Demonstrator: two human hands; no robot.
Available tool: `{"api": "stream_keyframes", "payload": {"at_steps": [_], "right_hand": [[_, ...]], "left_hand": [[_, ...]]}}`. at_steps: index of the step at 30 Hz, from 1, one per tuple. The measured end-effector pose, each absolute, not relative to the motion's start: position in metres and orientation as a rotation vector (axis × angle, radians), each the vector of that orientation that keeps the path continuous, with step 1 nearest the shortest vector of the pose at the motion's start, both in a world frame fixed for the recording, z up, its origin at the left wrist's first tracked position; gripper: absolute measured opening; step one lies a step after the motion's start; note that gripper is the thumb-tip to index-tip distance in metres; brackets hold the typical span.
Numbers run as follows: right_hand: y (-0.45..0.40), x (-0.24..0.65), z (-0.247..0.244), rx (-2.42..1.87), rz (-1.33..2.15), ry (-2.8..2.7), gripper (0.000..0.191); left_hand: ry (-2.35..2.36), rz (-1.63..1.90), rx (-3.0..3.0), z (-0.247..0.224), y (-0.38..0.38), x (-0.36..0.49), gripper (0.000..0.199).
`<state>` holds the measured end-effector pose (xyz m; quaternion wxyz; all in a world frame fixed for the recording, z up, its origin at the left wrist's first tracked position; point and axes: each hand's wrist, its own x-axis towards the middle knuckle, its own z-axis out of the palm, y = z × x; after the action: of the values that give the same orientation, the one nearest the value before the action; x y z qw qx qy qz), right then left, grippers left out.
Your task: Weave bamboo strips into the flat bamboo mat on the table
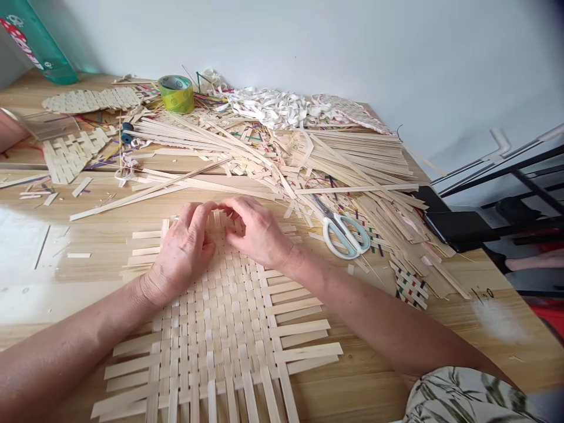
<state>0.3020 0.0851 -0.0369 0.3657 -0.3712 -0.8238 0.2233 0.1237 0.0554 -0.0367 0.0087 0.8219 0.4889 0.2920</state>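
Note:
A woven mat of pale flat strips (220, 329) lies on the wooden table, its loose strip ends sticking out at the left, right and near sides. At the mat's far end, my left hand (187, 249) rests with its fingers curled down on the weave. Beside it, my right hand (259, 232) bends its fingers over the same far edge, thumb and forefinger slightly apart around short strip ends. The fingertips of both hands nearly meet, and what each one pinches is too small to make out.
White-handled scissors (346, 235) lie right of the mat. Behind are piled loose strips (370, 155), white scraps (277, 106) and a green tape roll (176, 94). A teal bottle (39, 44) stands back left; a dark phone (460, 228) is at the right edge.

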Motion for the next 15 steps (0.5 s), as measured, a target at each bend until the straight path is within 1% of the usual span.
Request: {"api": "stream_keyframes", "payload": {"at_steps": [3,5,7,10,13,15], "right_hand": [[0.09,0.306,-0.031,-0.987,0.7,-2.101,0.039],[0.093,0.31,-0.024,-1.035,0.712,-2.09,0.039],[0.095,0.314,-0.016,-1.077,0.679,-2.112,0.033],[0.094,0.319,-0.008,-1.128,0.647,-2.249,0.017],[0.083,0.321,-0.009,-1.168,0.499,-2.438,0.01],[0.073,0.322,-0.017,-1.169,0.323,-2.507,0.009]], "left_hand": [[1.535,0.918,2.559,-0.036,0.055,0.123,0.064],[1.532,0.923,2.571,-0.035,0.054,0.123,0.062],[1.483,0.911,2.642,-0.034,0.055,0.122,0.055],[1.33,0.845,2.757,-0.034,0.056,0.122,0.04],[1.238,0.76,2.751,-0.035,0.057,0.122,0.029],[1.225,0.746,2.735,-0.035,0.058,0.123,0.028]]}}
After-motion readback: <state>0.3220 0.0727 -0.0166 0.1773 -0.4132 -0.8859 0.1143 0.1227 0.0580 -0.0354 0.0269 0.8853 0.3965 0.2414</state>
